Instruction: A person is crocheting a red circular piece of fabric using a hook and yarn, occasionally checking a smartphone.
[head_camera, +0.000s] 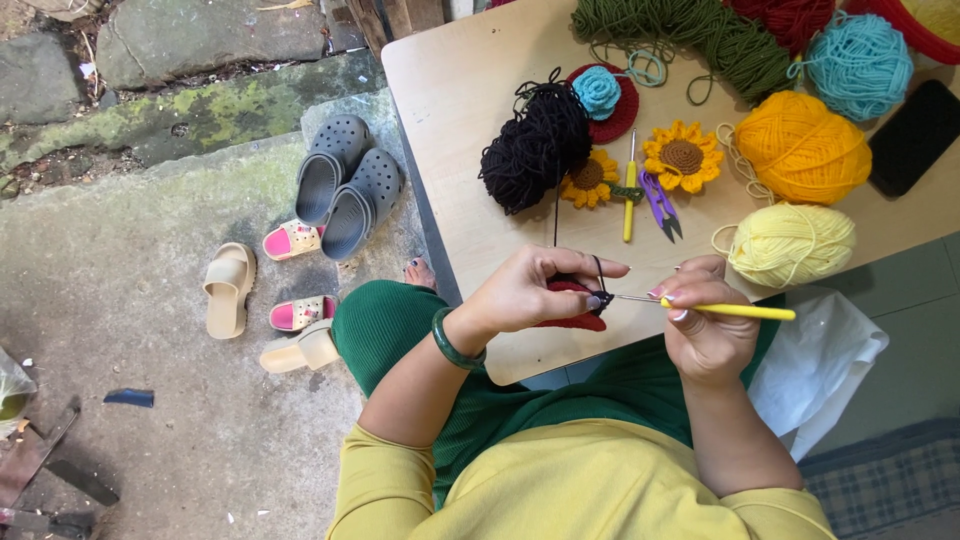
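L hand (535, 290) pinches a small dark red crochet piece (572, 305), fingers (600, 268) curled narrow round its top edge, a black strand (556, 215) running up from them to the black yarn bundle (535, 148) farther up the desk (460, 100). R hand (705, 320) is closed on a yellow-handled crochet hook (735, 311); hook's long axis lies nearly level, handle sticking out right past the R fingers, metal tip pointing left and meeting the piece right at the L fingertips. So the piece sits just left of the R fingers, held between both hands over the near desk edge; L hand is on it, R touches only via the hook.

Beyond the fingers, well apart: 2 crochet sunflowers (683, 155), purple snips (660, 200), a spare hook (630, 195), pale yellow ball (792, 243), orange ball (803, 147), blue ball (860, 62). Nothing lies between hook tip and piece. Left, off the desk: sandals and grey clogs (350, 190) on the floor.
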